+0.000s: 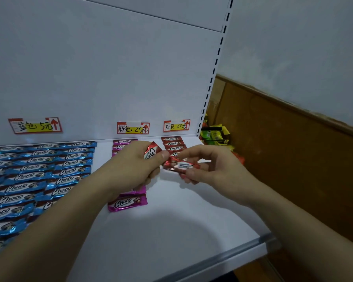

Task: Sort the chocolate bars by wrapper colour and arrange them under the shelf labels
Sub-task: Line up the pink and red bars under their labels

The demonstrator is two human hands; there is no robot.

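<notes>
My left hand (137, 165) grips a red-wrapped chocolate bar (151, 152) over the pink column. My right hand (208, 165) pinches another red bar (178, 164) just in front of the red column (172, 143). That red column of several bars lies under the red label (176, 125). Pink bars (127, 202) run in a column under the pink label (133, 128), partly hidden by my left hand. Several blue bars (35, 176) fill the left of the white shelf (171, 231) under the blue label (35, 125).
The shelf's front edge has a grey rail (232, 257). A slotted upright (210, 82) bounds the shelf on the right. Beyond it, colourful snack packets (216, 136) sit on a rack by a brown wall panel (293, 149).
</notes>
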